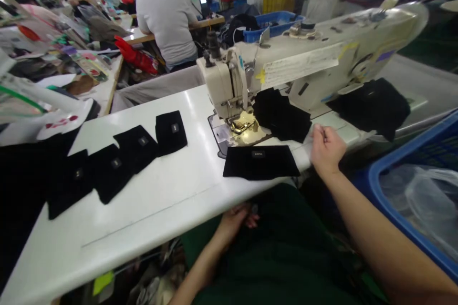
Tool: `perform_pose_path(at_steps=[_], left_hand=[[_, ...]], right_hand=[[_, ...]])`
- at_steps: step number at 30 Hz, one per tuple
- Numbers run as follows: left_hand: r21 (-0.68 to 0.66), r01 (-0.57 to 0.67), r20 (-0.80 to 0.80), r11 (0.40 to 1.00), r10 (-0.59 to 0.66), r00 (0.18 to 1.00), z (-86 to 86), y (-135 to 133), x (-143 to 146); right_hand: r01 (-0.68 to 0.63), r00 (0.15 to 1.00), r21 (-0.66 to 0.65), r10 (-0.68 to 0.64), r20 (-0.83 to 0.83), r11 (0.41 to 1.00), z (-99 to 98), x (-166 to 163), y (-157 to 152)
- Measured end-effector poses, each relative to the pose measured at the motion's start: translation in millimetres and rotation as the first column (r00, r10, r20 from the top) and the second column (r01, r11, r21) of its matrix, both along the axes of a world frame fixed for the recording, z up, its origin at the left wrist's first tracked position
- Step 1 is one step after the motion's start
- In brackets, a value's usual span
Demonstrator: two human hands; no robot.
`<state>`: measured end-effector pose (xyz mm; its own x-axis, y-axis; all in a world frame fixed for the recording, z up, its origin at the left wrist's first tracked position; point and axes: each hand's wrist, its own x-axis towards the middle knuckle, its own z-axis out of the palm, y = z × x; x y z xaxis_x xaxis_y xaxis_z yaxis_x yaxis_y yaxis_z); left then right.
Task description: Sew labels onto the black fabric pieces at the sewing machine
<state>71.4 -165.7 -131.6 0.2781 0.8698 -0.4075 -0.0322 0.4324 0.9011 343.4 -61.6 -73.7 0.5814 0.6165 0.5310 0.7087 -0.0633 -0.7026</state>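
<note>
My right hand (327, 148) is closed at the table's front edge, just right of a stack of black fabric pieces (281, 114); what its fingers hold, if anything, is hidden. Low over my lap, below the table edge, my left hand (238, 217) is curled, with a small greyish spot by its fingers that I cannot make out. A black fabric piece with a small label (261, 164) lies flat between the hands, in front of the sewing machine (229, 86). The machine's lit needle area (243, 124) is behind that piece.
Several labelled black pieces (171, 133) lie on the left of the white table (171, 209). More black fabric (372, 105) sits under the machine's right end. A blue basket (375, 178) with clear plastic stands at the right. A person in a grey shirt (164, 24) sits beyond.
</note>
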Motion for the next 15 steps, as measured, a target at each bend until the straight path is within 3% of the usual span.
perform_pose_path(at_steps=[3, 6, 9, 12, 15], left_hand=[[-0.070, 0.096, 0.138, 0.993, -0.086, 0.987, 9.5, -25, 5], [0.022, -0.085, 0.167, 0.996, 0.080, 0.983, 31.9, -30, 13], [0.182, -0.219, 0.078, 0.959, 0.208, 0.975, 51.9, -24, 17], [0.321, -0.223, -0.011, 0.921, 0.239, 0.971, 60.8, -18, 16], [0.410, -0.192, -0.096, 0.892, 0.252, 0.963, 62.4, -13, 13]], right_hand=[[-0.078, 0.992, 0.037, 0.081, -0.096, 0.996, 11.8, -10, -16], [-0.267, 0.949, 0.020, 0.266, -0.168, 0.964, 27.8, -31, -48], [-0.583, 0.794, -0.048, 0.556, -0.246, 0.811, 37.6, -51, -83], [-0.786, 0.597, -0.084, 0.719, -0.355, 0.612, 37.8, -64, -104], [-0.836, 0.520, -0.077, 0.738, -0.430, 0.544, 34.2, -70, -110]])
